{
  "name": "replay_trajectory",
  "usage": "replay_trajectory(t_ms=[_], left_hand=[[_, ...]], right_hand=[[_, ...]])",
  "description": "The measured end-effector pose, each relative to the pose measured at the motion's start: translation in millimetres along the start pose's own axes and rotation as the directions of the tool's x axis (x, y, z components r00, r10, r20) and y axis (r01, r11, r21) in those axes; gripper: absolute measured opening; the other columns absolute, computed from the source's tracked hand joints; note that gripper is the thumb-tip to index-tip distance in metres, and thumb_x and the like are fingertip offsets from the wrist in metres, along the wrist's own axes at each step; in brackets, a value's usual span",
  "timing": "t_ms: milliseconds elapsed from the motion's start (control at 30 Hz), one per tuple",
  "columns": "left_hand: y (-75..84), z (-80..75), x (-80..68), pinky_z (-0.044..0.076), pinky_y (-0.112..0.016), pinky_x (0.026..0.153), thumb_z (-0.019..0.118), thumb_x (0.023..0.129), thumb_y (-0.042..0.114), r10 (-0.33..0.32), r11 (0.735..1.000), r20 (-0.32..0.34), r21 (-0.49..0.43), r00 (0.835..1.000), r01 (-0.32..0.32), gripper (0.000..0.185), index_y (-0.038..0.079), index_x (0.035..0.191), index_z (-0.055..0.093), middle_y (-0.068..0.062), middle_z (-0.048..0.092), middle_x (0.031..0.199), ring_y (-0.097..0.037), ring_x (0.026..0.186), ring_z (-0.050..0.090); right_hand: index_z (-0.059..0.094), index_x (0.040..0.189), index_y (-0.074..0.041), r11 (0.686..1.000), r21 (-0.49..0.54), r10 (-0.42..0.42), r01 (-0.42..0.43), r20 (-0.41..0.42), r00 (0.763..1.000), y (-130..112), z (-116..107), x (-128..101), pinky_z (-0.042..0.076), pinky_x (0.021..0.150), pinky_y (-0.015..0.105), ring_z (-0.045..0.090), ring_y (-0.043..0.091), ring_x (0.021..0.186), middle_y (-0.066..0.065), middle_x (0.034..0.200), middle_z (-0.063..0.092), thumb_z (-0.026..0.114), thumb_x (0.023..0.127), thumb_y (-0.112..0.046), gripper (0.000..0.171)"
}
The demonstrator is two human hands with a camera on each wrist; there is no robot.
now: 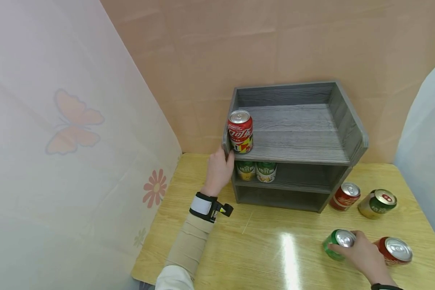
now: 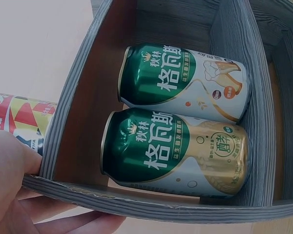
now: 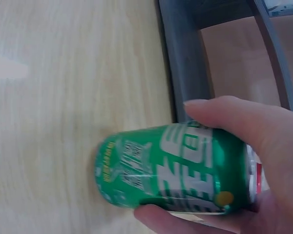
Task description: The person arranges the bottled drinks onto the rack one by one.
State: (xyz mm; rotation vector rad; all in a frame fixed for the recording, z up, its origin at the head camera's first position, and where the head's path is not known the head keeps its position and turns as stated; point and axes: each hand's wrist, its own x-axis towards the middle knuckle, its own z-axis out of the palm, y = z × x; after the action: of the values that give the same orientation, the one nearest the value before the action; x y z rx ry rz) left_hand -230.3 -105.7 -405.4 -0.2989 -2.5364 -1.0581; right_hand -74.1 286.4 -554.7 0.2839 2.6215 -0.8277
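Note:
My left hand (image 1: 219, 169) grips the front left edge of a grey wooden shelf (image 1: 293, 158), its fingers along the outer side panel. Right by that thumb, a red cola can (image 1: 241, 133) stands upright on the top tier. Two green kvass cans, one gold-bottomed (image 2: 178, 151) and one white-bottomed (image 2: 185, 83), stand side by side at the left of the middle tier. At the lower right, my right hand (image 1: 366, 255) holds a green soda can (image 3: 171, 168) around its side, thumb and fingers on opposite sides. Whether its base touches the table cannot be told.
Just right of the right hand stands a red can (image 1: 395, 251). Another red can (image 1: 344, 196) and a green-and-gold can (image 1: 377, 204) stand beside the shelf's right side. All are on a light wooden table (image 1: 253, 245). Fabric walls (image 1: 188, 72) enclose the back and sides.

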Motion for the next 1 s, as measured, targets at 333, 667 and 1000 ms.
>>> replay_trajectory(t_ms=[333, 667, 1000], left_hand=[[0.7, -0.7, 0.3, 0.048, -0.037, 0.052, 0.055, 0.105, 0.018, -0.001, 1.0, -0.004, 0.0, 1.0, 0.001, 0.024, -0.002, 0.116, 0.06, -0.02, 0.071, 0.102, -0.024, 0.073, 0.067], [-0.5, 0.5, 0.7, 0.048, -0.034, 0.052, 0.054, 0.106, 0.019, -0.011, 1.0, 0.011, -0.007, 1.0, 0.011, 0.024, -0.001, 0.117, 0.06, -0.02, 0.071, 0.106, -0.023, 0.075, 0.068], [-0.6, -0.2, 0.8, 0.045, -0.033, 0.049, 0.054, 0.106, 0.019, 0.001, 1.0, 0.007, 0.001, 1.0, -0.001, 0.024, -0.001, 0.116, 0.06, -0.019, 0.071, 0.101, -0.023, 0.071, 0.066]], right_hand=[[0.035, 0.131, 0.02, 0.996, 0.089, 0.034, -0.026, -0.086, 0.996, 0, 12, -2, 0.048, 0.075, 0.062, 0.057, 0.062, 0.099, 0.045, 0.118, 0.053, 0.079, 0.083, -0.057, 0.101], [0.038, 0.133, 0.016, 0.99, 0.139, 0.017, 0.001, -0.133, 0.991, 3, 18, 1, 0.047, 0.076, 0.061, 0.057, 0.059, 0.101, 0.043, 0.121, 0.053, 0.085, 0.079, -0.047, 0.096], [0.04, 0.133, 0.016, 0.983, 0.15, -0.071, 0.101, -0.189, 0.979, -5, 24, 3, 0.048, 0.079, 0.06, 0.058, 0.057, 0.103, 0.042, 0.119, 0.055, 0.089, 0.077, -0.037, 0.091]])
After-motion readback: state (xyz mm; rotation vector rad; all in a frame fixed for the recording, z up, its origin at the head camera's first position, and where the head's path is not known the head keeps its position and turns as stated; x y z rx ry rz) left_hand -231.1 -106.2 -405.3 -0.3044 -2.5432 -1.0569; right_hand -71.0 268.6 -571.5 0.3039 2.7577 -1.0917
